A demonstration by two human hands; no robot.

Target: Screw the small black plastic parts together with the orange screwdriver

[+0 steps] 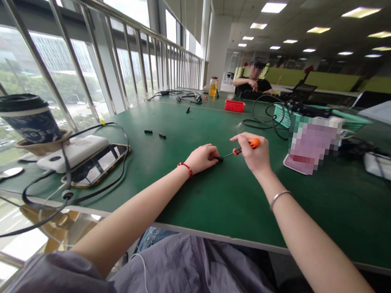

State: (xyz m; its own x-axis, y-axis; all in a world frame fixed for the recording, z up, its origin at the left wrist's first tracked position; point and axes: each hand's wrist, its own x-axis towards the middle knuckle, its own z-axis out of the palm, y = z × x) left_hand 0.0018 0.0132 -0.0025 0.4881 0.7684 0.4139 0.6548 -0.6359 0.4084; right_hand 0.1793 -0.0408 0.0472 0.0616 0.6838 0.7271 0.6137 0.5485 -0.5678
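Grey jacket was nearest, cut off below. Small black piece sat on the green table, inward from the middle of its near edge; left hand held it pinched, fingers hiding most of its shape. Right hand was wrapped around an orange-and-black screwdriver, covering part of the handle; exact tip contact too small to tell.

Left of the left hand, smooth green surface is lying open; a looped black cable is blocking the way beyond.
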